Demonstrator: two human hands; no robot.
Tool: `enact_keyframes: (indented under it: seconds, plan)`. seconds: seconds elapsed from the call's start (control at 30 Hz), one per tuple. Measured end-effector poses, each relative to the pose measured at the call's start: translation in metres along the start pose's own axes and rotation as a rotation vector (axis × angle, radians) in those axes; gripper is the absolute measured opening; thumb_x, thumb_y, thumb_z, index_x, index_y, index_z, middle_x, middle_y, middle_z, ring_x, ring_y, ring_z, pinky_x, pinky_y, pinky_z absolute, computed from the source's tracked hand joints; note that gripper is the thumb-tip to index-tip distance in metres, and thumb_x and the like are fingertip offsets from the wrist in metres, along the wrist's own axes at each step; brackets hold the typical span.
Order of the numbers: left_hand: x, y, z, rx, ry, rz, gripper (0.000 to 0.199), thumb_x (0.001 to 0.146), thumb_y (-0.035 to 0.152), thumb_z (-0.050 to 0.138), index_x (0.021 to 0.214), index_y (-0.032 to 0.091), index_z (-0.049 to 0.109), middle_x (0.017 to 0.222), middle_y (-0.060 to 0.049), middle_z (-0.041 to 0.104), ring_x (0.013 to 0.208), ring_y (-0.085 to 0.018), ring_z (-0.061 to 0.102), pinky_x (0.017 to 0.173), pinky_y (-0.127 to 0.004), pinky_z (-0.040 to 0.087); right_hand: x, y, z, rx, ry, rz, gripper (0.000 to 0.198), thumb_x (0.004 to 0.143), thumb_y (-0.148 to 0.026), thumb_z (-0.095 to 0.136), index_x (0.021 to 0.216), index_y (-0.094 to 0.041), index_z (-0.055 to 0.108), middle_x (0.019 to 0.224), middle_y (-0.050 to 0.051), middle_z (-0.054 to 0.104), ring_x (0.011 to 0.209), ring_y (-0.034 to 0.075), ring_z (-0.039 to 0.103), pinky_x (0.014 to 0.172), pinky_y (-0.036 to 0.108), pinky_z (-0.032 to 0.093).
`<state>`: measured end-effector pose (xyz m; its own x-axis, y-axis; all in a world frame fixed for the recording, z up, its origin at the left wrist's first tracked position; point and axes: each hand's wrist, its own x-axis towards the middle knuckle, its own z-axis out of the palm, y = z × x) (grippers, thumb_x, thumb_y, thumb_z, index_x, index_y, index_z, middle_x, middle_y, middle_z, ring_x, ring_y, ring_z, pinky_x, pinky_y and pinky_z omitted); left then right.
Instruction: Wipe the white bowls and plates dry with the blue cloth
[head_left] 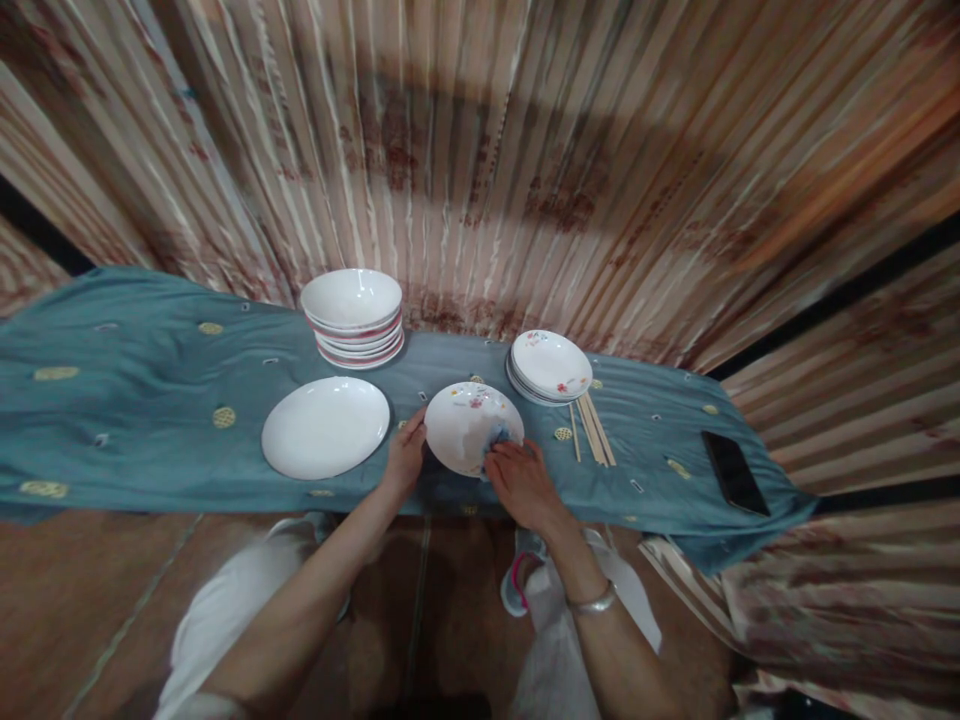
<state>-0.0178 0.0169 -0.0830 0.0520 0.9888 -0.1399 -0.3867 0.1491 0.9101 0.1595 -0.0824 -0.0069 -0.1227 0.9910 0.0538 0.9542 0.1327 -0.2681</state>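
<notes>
Dim light, glints on top bowl, shadowed curtain, edges stretched

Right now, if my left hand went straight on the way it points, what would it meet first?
Probably the floral plate; your left hand points forward-right and seems to hold that plate's left rim.

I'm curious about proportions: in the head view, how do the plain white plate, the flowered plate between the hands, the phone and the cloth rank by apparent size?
1. White plate
2. Flowered plate
3. Phone
4. Cloth, judging only its visible part; the right hand covers some.
</notes>
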Motion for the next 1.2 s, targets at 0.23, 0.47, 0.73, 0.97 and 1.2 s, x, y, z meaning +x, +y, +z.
enact_keyframes:
  seconds: [0.23, 0.47, 0.73, 0.97, 1.2]
  plan:
    - [-0.003, 0.004, 0.003, -0.018, -0.026, 0.011, 0.046, 0.070, 0.040, 0.073, 0.110, 0.018, 0.074, 0.128, -0.011, 0.069, 0.123, -0.032, 0.059, 0.107, -0.046, 0.043, -0.003, 0.003, 0.010, 0.260, 0.013, -0.152, 0.031, 0.099, -0.021, 0.048, 0.121, -0.022, 0.070, 0.124, 0.008, 0.071, 0.118, 0.020, 0.065, 0.104, 0.037, 0.046]
    - [-0.006, 0.006, 0.003, 0.010, -0.033, 0.048, 0.046, 0.073, 0.041, 0.070, 0.112, 0.018, 0.074, 0.126, -0.011, 0.071, 0.124, -0.032, 0.059, 0.109, -0.046, 0.042, 0.009, -0.020, 0.022, 0.356, 0.027, -0.206, 0.035, 0.097, -0.018, 0.049, 0.127, -0.020, 0.067, 0.127, 0.009, 0.070, 0.119, 0.020, 0.064, 0.106, 0.036, 0.048]
    - [-0.006, 0.007, 0.002, 0.063, -0.043, 0.091, 0.036, 0.082, 0.036, 0.060, 0.110, 0.017, 0.074, 0.125, -0.012, 0.071, 0.125, -0.029, 0.058, 0.114, -0.046, 0.036, 0.032, -0.037, 0.029, 0.358, 0.004, -0.188, 0.039, 0.099, -0.020, 0.044, 0.133, -0.021, 0.062, 0.135, 0.009, 0.065, 0.126, 0.019, 0.060, 0.109, 0.035, 0.047]
    - [-0.005, 0.007, 0.000, 0.176, -0.030, 0.137, 0.038, 0.087, 0.041, 0.052, 0.109, 0.018, 0.073, 0.126, -0.010, 0.071, 0.123, -0.025, 0.060, 0.116, -0.042, 0.035, 0.052, -0.042, 0.032, 0.296, -0.015, -0.195, 0.044, 0.101, -0.021, 0.037, 0.140, -0.015, 0.056, 0.143, 0.011, 0.058, 0.135, 0.019, 0.052, 0.115, 0.037, 0.041]
    - [-0.004, 0.003, 0.001, 0.052, -0.055, 0.072, 0.045, 0.082, 0.045, 0.056, 0.114, 0.016, 0.071, 0.132, -0.015, 0.066, 0.130, -0.029, 0.056, 0.115, -0.046, 0.037, 0.070, -0.037, 0.034, 0.222, 0.010, -0.226, 0.043, 0.098, -0.015, 0.036, 0.135, -0.008, 0.057, 0.136, 0.016, 0.059, 0.130, 0.021, 0.052, 0.116, 0.036, 0.038]
